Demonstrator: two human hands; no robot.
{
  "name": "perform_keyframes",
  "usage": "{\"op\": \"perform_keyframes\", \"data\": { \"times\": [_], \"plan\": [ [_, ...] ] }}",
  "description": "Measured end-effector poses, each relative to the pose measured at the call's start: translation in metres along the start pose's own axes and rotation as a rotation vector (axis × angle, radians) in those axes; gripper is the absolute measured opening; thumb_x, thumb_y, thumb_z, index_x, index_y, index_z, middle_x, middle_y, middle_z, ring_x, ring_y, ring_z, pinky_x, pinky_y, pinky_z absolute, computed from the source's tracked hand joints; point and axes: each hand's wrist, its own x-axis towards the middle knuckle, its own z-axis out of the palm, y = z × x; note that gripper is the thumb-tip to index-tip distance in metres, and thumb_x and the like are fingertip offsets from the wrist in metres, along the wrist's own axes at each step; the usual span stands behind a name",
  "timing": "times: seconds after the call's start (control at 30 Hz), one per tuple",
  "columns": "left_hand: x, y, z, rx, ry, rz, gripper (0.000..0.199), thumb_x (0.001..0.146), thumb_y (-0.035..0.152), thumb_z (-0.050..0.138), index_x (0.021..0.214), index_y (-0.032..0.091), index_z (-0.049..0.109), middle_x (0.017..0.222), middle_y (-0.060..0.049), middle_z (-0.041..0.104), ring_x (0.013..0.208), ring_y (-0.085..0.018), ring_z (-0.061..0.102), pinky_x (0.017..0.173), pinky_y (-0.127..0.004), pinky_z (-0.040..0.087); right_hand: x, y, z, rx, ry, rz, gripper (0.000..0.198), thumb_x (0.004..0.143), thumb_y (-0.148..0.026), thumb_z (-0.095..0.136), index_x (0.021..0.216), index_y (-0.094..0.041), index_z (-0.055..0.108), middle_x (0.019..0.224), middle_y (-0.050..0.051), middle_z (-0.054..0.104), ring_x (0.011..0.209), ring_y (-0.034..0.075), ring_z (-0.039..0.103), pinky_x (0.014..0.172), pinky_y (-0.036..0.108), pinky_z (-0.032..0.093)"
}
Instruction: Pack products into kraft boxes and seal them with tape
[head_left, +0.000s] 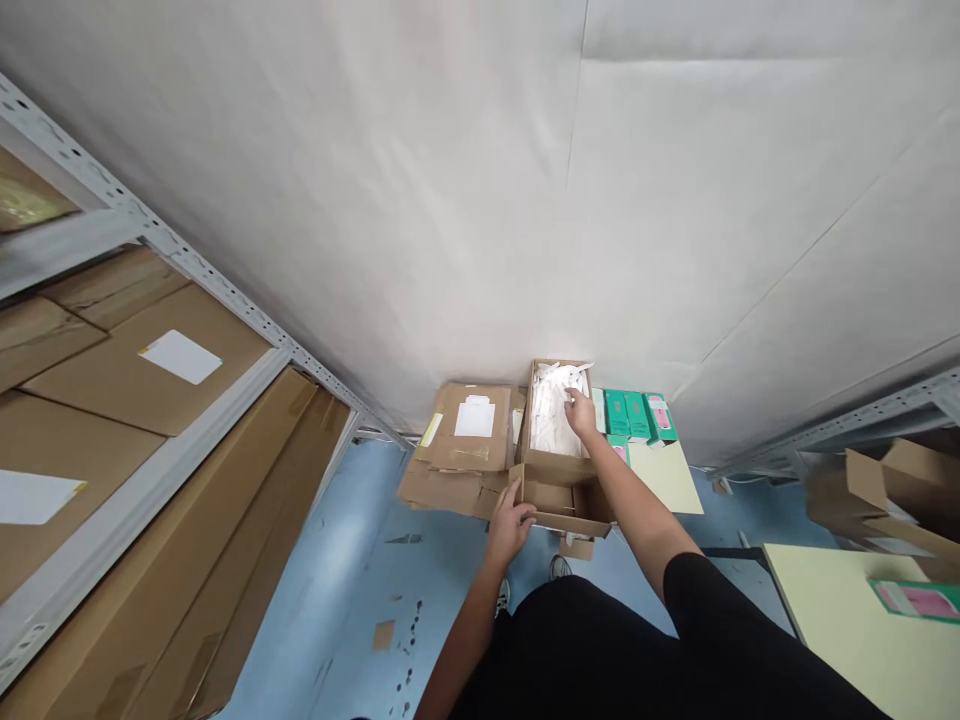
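My left hand point(510, 522) grips the left rim of an open cardboard box point(574, 523), fingers over the edge and thumb stretched along the side. Only a cardboard inner wall shows inside it. Just behind stands a second cardboard box point(535, 400), filled with thin white strips point(553, 405) that are too small to name surely. Over the right side of these strips is my right hand point(581, 414), its fingers bent together among them. Whatever is between its fingertips is too small to make out.
Flattened cardboard point(450, 490) is stacked left of the boxes. Green boxes point(636, 412) stand at the right on a pale yellow tabletop point(667, 475). A shelving rack point(225, 290) with large cartons point(150, 360) rises at left. Open cartons point(870, 490) and another green box point(919, 600) are at right.
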Motion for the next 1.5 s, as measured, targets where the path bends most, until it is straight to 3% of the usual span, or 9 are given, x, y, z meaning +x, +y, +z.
{"op": "perform_keyframes", "data": {
  "times": [0.13,0.3,0.43,0.57,0.7,0.9,1.03,1.17,1.5],
  "plan": [
    [0.003,-0.008,-0.007,-0.013,-0.028,0.021,0.020,0.082,0.008,0.073,0.094,0.022,0.081,0.166,-0.009,0.045,0.148,-0.034,0.046,0.118,-0.054,0.047,-0.041,-0.012,-0.022,0.223,0.139,-0.066,0.056,0.094,-0.028,0.053,0.148,-0.015,0.057,0.121,0.012,0.076,0.091,0.023,0.072,0.094,0.037,0.058],
    [0.006,-0.017,-0.011,-0.041,-0.049,0.050,0.022,0.082,0.008,0.075,0.095,0.024,0.081,0.166,-0.007,0.044,0.150,-0.036,0.044,0.120,-0.056,0.046,-0.126,-0.015,-0.036,0.274,0.201,-0.068,0.047,0.097,-0.041,0.053,0.134,-0.017,0.070,0.115,0.012,0.078,0.097,0.026,0.072,0.094,0.041,0.059],
    [0.003,-0.023,-0.011,-0.071,-0.080,0.086,0.023,0.083,0.009,0.074,0.097,0.025,0.081,0.166,-0.006,0.044,0.151,-0.036,0.043,0.122,-0.056,0.044,-0.202,-0.010,-0.023,0.192,0.076,0.021,0.044,0.097,-0.040,0.056,0.134,-0.021,0.071,0.123,0.011,0.077,0.112,0.028,0.071,0.104,0.044,0.057],
    [-0.007,-0.026,-0.013,-0.082,-0.111,0.122,0.019,0.088,0.012,0.070,0.097,0.024,0.082,0.166,-0.007,0.044,0.151,-0.035,0.043,0.121,-0.054,0.046,-0.258,-0.003,-0.004,0.148,-0.007,-0.023,0.058,0.092,-0.041,0.068,0.146,-0.023,0.062,0.153,0.012,0.060,0.144,0.031,0.054,0.121,0.049,0.044],
    [-0.018,-0.027,-0.012,-0.100,-0.160,0.153,0.020,0.087,0.012,0.071,0.097,0.025,0.082,0.164,-0.006,0.047,0.149,-0.033,0.047,0.120,-0.053,0.047,-0.283,0.008,-0.012,0.146,0.096,-0.041,0.054,0.096,-0.041,0.063,0.146,-0.022,0.061,0.156,0.014,0.057,0.146,0.029,0.052,0.123,0.050,0.043],
    [-0.022,-0.005,0.006,-0.094,-0.208,0.204,0.021,0.084,0.013,0.075,0.098,0.027,0.083,0.164,-0.005,0.048,0.147,-0.034,0.049,0.119,-0.054,0.047,-0.296,0.029,-0.060,0.100,0.290,0.000,0.046,0.099,-0.038,0.057,0.142,-0.025,0.065,0.150,0.012,0.063,0.141,0.029,0.057,0.121,0.052,0.044],
    [-0.015,0.032,0.037,-0.099,-0.300,0.275,0.023,0.082,0.011,0.076,0.098,0.025,0.084,0.162,-0.007,0.050,0.145,-0.034,0.052,0.119,-0.054,0.048,-0.325,0.055,-0.099,0.077,0.351,0.001,0.046,0.098,-0.035,0.057,0.142,-0.026,0.066,0.150,0.011,0.062,0.140,0.029,0.057,0.120,0.052,0.046],
    [-0.015,0.089,0.086,-0.105,-0.359,0.362,0.022,0.082,0.012,0.076,0.099,0.024,0.084,0.162,-0.009,0.050,0.147,-0.036,0.050,0.120,-0.055,0.046,-0.377,0.108,-0.148,0.061,0.420,0.079,0.048,0.097,-0.032,0.058,0.144,-0.029,0.065,0.152,0.009,0.061,0.140,0.029,0.057,0.121,0.052,0.045],
    [-0.058,0.255,0.265,-0.151,-0.660,0.562,0.021,0.085,0.014,0.073,0.102,0.022,0.083,0.163,-0.012,0.049,0.148,-0.037,0.049,0.121,-0.057,0.043,-0.549,0.281,-0.242,-0.039,0.600,0.483,0.060,0.092,-0.034,0.068,0.151,-0.029,0.059,0.164,0.010,0.047,0.157,0.037,0.035,0.125,0.061,0.038]
  ]
}}
